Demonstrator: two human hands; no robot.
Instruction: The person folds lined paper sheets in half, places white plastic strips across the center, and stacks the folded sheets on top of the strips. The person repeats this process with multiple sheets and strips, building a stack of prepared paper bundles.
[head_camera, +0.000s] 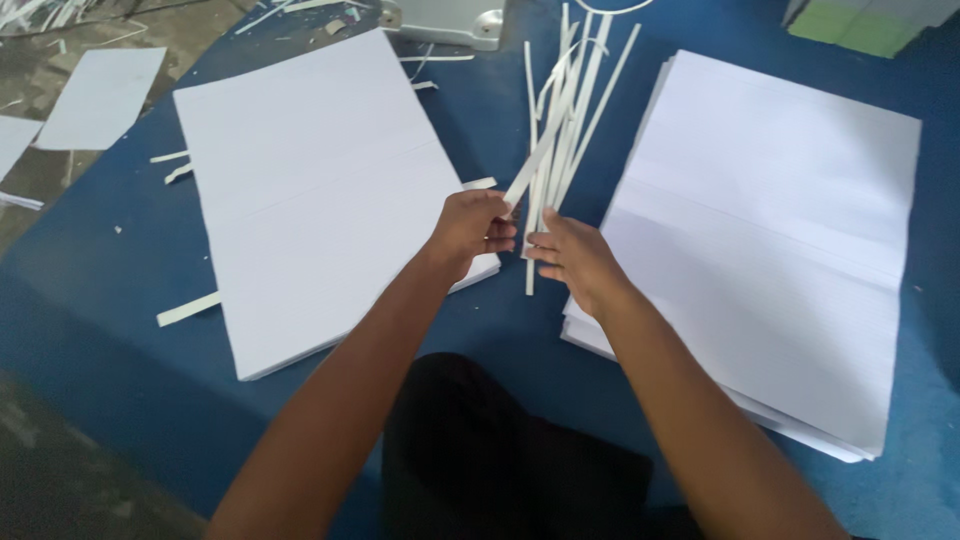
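Grip first: our left hand (468, 228) pinches one end of a paper strip (527, 172), fingers pressed together on it, while our right hand (572, 258) closes around the lower ends of the bundle of strips (562, 130), which fans away from us. Taking that bundle as landmark, we see a trimmed white stack (310, 190) left of it and another paper stack (770, 230) right of it, both on the blue counter (100, 300). We judge the gathering partly done: loose offcuts (188, 308) lie left of the bundle, and more scraps (290, 10) lie beyond it.
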